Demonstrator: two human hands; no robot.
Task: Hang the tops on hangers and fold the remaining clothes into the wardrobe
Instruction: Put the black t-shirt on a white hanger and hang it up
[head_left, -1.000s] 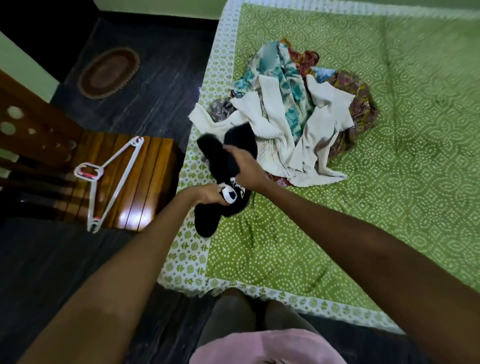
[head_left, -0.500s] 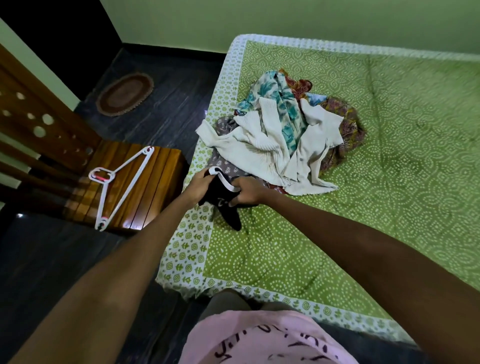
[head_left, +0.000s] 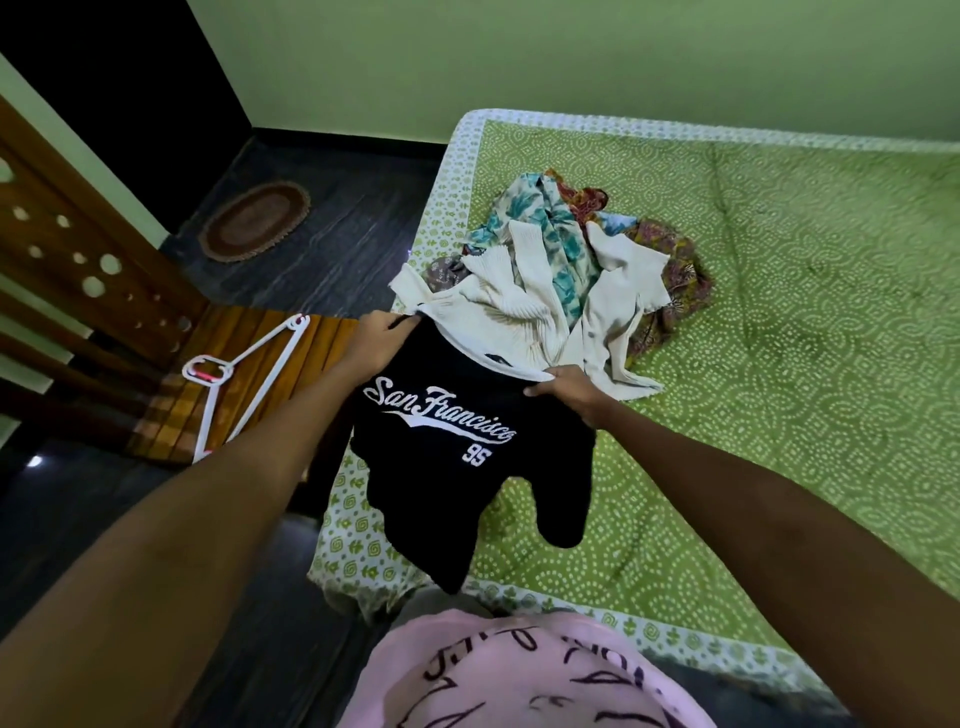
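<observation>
A black top (head_left: 457, 467) with white "San Francisco 95" lettering hangs spread out in the air over the near left corner of the bed. My left hand (head_left: 376, 340) pinches its left shoulder and my right hand (head_left: 569, 392) grips its right shoulder. Behind it a pile of clothes (head_left: 561, 291) lies on the green bedspread (head_left: 779, 364): a cream ribbed garment, a teal floral one, patterned pieces. A white plastic hanger (head_left: 244, 374) lies on a wooden chair seat (head_left: 176, 415) to the left.
The chair's wooden back (head_left: 78, 260) rises at the far left. Dark floor (head_left: 337, 249) runs between chair and bed, with an oval brown mat (head_left: 254, 221) near the wall. A green wall stands behind the bed.
The black top was a bunched bundle in both hands; now my hands have moved apart and up, and it hangs open by the shoulders with its lettering showing.
</observation>
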